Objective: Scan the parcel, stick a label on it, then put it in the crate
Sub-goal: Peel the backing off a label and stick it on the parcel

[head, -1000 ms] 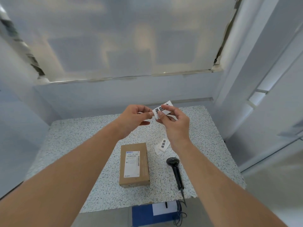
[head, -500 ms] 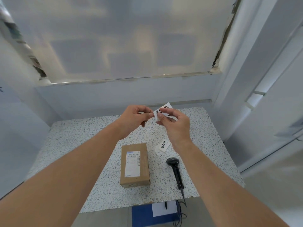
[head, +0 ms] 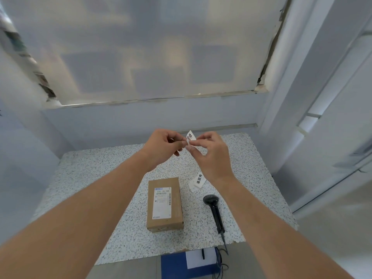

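A brown cardboard parcel [head: 164,204] with a white shipping slip on top lies flat in the middle of the speckled table [head: 90,178]. Above the table's far half, my left hand [head: 164,147] and my right hand [head: 209,154] pinch a small white label [head: 190,136] with black print between their fingertips; the label stands almost upright. Another printed label [head: 197,181] lies on the table to the right of the parcel. A black handheld scanner [head: 214,210] rests near the front edge, right of the parcel. A blue crate [head: 175,266] sits on the floor below the table's front edge.
A white paper with a dark pen [head: 198,258] lies on the crate, and the scanner's cable [head: 222,266] hangs down beside it. A wall with a frosted window [head: 151,49] closes the back. A white frame [head: 291,97] stands right of the table.
The label between my fingertips has turned from lying nearly sideways to almost upright, and less of its print shows. Both hands stay close together above the table.
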A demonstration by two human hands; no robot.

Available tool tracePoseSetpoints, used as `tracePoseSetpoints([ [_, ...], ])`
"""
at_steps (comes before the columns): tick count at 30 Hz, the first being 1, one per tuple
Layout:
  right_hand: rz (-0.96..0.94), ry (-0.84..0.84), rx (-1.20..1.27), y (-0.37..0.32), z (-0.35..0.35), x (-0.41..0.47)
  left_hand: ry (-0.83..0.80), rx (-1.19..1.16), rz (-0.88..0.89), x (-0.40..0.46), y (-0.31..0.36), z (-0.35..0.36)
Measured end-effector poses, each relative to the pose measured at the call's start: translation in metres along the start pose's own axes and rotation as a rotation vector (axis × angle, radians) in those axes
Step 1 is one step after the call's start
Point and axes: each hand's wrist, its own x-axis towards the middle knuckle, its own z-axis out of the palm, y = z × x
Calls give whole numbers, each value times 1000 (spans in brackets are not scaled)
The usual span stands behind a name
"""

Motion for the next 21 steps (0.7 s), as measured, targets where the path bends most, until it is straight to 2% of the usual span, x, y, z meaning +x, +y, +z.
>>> tracePoseSetpoints([
  [5,-51,16,-40,-2,-5,1,2,-10,13,-2,5,-1],
  [21,-41,-31,-68,-6,-10,-17,-48,105,85,-19,4,0],
])
